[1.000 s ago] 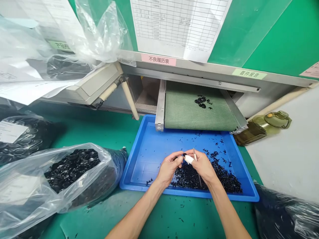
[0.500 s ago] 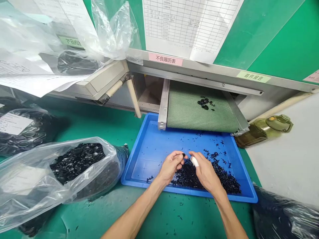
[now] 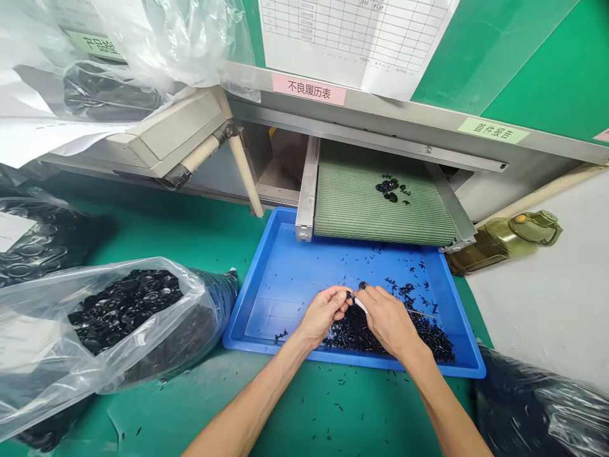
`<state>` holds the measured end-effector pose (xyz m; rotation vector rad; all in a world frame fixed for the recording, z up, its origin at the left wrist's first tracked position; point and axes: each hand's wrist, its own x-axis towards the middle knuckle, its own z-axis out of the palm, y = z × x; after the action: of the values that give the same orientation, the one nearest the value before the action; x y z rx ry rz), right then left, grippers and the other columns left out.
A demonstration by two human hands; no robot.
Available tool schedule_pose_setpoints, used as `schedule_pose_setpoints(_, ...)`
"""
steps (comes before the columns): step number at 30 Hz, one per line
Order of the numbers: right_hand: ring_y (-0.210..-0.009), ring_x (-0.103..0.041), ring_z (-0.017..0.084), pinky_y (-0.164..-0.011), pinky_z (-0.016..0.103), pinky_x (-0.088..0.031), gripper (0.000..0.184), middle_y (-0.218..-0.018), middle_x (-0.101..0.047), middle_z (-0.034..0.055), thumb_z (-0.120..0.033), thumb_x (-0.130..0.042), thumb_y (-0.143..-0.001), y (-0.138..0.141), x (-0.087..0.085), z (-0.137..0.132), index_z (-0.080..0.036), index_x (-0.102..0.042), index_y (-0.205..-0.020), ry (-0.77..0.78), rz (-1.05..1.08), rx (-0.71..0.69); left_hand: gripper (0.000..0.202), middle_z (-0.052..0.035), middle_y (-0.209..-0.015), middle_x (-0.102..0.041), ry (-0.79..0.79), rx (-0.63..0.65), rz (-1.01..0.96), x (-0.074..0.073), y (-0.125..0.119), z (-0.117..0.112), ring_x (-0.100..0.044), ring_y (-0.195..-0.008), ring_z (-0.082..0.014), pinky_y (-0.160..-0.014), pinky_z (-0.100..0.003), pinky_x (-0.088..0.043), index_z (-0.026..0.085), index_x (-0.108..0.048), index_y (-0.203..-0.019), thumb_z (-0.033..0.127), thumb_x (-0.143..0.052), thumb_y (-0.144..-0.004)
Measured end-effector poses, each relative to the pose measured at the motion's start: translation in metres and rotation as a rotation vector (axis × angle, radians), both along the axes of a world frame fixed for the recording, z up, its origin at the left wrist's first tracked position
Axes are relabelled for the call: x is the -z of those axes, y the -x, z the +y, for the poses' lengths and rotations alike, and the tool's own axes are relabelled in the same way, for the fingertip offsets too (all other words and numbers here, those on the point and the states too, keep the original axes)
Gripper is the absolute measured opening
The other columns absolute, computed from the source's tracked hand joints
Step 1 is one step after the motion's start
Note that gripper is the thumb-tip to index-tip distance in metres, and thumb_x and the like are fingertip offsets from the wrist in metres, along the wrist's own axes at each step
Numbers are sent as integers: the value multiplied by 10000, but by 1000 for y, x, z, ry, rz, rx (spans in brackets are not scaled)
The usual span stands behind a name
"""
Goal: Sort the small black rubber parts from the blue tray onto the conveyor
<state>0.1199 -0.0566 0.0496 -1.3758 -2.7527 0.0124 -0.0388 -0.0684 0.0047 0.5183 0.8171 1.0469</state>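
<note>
"Your left hand [image 3: 325, 314] is curled, pinching a small black piece [image 3: 351, 296]. Your right hand [image 3: 391, 320] is half closed beside it; I can't tell if it grips the thin pick [image 3: 421, 313] at three o'clock."

"What's left?"

"A big black heap [image 3: 356, 336] at six o'clock in the blue tray [image 3: 238, 336]; only a small cluster [image 3: 390, 189] on the green mesh belt [image 3: 352, 203] at twelve."

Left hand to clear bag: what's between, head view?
Head view: the blue tray's floor and left rim, with black pieces, lie between left hand and clear bag.
</note>
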Motion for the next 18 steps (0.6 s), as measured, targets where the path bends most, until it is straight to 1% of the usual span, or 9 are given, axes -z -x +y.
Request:
schedule_pose_setpoints(3, -768, -480, 184, -689, 276, -387, 268, -822, -571, 37, -23, -377, -832, 0, 0, 1, -207, -549, -923, -8, 1, -19, 353, -23, -739, -549, -12, 12, 13, 2, 0, 0, -394, -588, -63, -502, -192, -258, 102, -624, -894, 405, -692, -728)
schedule_pose_setpoints(5, -770, -488, 183, -689, 275, -386, 265, -817, -573, 36, -22, -372, -832, 2, 0, -1, -206, -546, -911, -3, -8, -4, 367, -24, -741, -549, -28, 18, 30, 4, 0, 0, -391, -586, -65, -503, -195, -261, 102, -623, -898, 421, -687, -729)
schedule_pose_setpoints(9, -795, -529, 184, -661, 268, -375, 258, -829, -588, 38, -36, -376, -837, 11, 3, -10, -207, -541, -938, 41, -18, 114, 376, -24, -748, -553, -65, 14, 65, 7, 0, 0, -387, -586, -66, -513, -195, -270, 106, -620, -908, 440, -671, -740)
schedule_pose_setpoints(11, -767, -553, 178, -638, 261, -364, 248, -829, -601, 43, -47, -366, -845, 18, 5, -15, -194, -542, -938, 82, 11, 194, 378, -22, -736, -554, -79, 2, 74, 7, 0, 1, -382, -581, -65, -517, -196, -273, 105, -622, -896, 443, -674, -736)
schedule_pose_setpoints(14, -690, -573, 158, -610, 250, -353, 252, -827, -631, 54, -70, -332, -861, 31, 8, -20, -172, -547, -942, 197, 168, 313, 392, -21, -712, -558, -85, -41, 105, 6, 0, 1, -378, -565, -66, -517, -203, -273, 101, -626, -881, 452, -689, -716)
schedule_pose_setpoints(16, -635, -567, 149, -587, 243, -346, 259, -775, -644, 44, -94, -320, -863, 37, 11, -18, -174, -557, -932, 283, 315, 395, 400, -19, -701, -562, -80, -69, 136, 6, -1, 1, -384, -551, -66, -510, -207, -269, 103, -629, -876, 457, -697, -705)
schedule_pose_setpoints(18, -598, -558, 138, -574, 232, -344, 271, -705, -645, 21, -92, -324, -834, 39, 13, -14, -190, -574, -877, 372, 462, 469, 392, -16, -687, -560, -76, -82, 142, 6, -2, 1, -401, -546, -69, -505, -208, -267, 106, -631, -874, 456, -693, -709)
